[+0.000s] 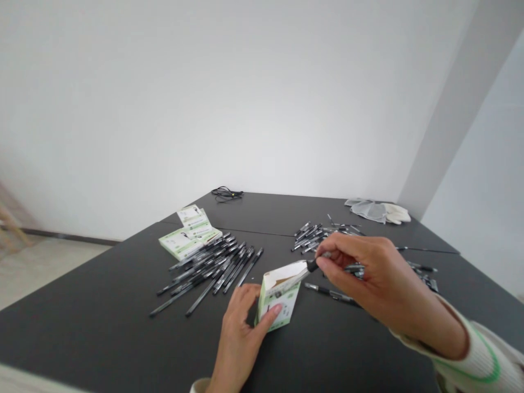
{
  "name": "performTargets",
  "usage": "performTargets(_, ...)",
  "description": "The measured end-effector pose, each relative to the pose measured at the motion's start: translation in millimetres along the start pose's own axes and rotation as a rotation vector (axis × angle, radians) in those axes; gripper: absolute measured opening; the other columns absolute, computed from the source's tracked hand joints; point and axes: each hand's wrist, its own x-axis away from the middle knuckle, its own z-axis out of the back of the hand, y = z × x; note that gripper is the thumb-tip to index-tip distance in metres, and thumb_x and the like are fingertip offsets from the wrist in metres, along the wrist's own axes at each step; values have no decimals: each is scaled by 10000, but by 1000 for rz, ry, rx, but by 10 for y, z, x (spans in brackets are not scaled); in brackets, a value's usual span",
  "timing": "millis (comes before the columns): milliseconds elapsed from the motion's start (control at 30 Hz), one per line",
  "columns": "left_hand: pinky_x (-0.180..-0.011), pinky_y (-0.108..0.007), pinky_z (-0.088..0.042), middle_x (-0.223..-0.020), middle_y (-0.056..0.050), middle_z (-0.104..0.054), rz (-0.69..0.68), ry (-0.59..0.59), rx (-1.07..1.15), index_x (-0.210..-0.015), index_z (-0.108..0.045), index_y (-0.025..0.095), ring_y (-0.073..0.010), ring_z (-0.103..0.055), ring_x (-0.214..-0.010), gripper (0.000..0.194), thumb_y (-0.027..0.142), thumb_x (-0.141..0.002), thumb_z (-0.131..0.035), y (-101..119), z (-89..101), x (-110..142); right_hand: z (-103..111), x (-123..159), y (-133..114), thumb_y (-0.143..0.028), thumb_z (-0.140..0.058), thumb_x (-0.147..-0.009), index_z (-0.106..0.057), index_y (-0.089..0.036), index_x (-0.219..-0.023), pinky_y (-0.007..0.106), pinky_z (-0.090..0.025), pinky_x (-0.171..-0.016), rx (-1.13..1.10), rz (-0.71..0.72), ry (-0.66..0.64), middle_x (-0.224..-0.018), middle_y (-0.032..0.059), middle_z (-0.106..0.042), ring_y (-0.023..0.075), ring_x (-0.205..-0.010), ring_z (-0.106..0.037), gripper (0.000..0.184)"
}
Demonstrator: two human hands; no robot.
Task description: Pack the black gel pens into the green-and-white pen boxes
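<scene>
My left hand (241,330) is closed round a small green and white cardboard box (286,307), thumb on its near face and fingers at its left side. The box stands tilted on the table with its open top towards my right hand. In a pinch, my right hand (379,278) holds a black and clear pen (312,266) slanting down to the left, its lower end at the box's opening. How much of the pen is inside I cannot tell. A loose pile of similar pens (223,267) lies left of the box. Several pens (332,293) lie partly hidden under my right hand.
Another pile of pens (309,236) lies farther back on the black table (123,322). Flattened green and white boxes (180,241) are at the left edge. A coiled black cable (226,193) and pale gloves (396,213) with grey mesh fabric (368,210) lie at the back.
</scene>
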Motion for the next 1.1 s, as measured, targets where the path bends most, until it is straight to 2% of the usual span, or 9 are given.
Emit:
performTargets(100,-916,-327,-463,-1093,-35,-617,8,-4,42,-1059,-649,254,-215,-586,-1052,271,390,-824,-658,-34,-20,7,62,-31,-13,-205,-535,-908,-601,-199,-848,221,-412,-542,91,66,22,-677,-11,-626,116,-580,-562,90)
performTargets(233,-907,-336,-493,-1142,-50,-631,31,-13,65,-1074,-673,259,-235,-602,-1080,306,404,-804,-674,-66,-34,20,134,-91,-11,-189,-539,-905,-600,-200,-843,214,-409,-549,134,82,79,-664,-25,-616,103,-572,-554,88)
performTargets(533,-889,-339,-527,-1124,-58,-660,-12,12,46,-1042,-693,267,-248,-632,-1051,307,410,-771,-705,-75,-47,25,42,-94,-51,-203,-514,-940,-547,-201,-861,235,-375,-532,174,166,13,-688,-24,-569,104,-555,-495,86)
performTargets(667,-881,-343,-539,-1125,-73,-664,-10,2,50,-1029,-705,259,-261,-639,-1050,316,424,-760,-711,-109,-58,24,50,-102,-123,-203,-514,-944,-536,-210,-884,234,-387,-539,148,199,37,-709,-17,-576,111,-574,-514,65)
performTargets(867,-867,-307,-546,-1128,-52,-683,-64,-24,74,-1081,-683,276,-248,-644,-1050,345,393,-760,-723,-115,-84,7,27,-58,-99,-196,-470,-965,-527,-205,-915,256,-385,-579,192,254,28,-741,1,-570,128,-615,-510,77)
performTargets(933,-865,-301,-545,-1148,-48,-675,-79,-30,69,-1091,-676,282,-245,-643,-1050,355,386,-756,-729,-88,-87,-1,4,-47,-88,-208,-449,-975,-527,-203,-903,259,-365,-563,205,256,-7,-720,0,-549,131,-609,-488,106)
performTargets(1100,-817,-284,-554,-1072,-30,-695,-107,-63,90,-1093,-661,286,-231,-668,-969,358,364,-752,-737,-4,-113,-16,-141,-65,-23,-248,-428,-987,-544,-185,-851,265,-349,-574,217,249,-204,-728,5,-556,130,-624,-481,189)
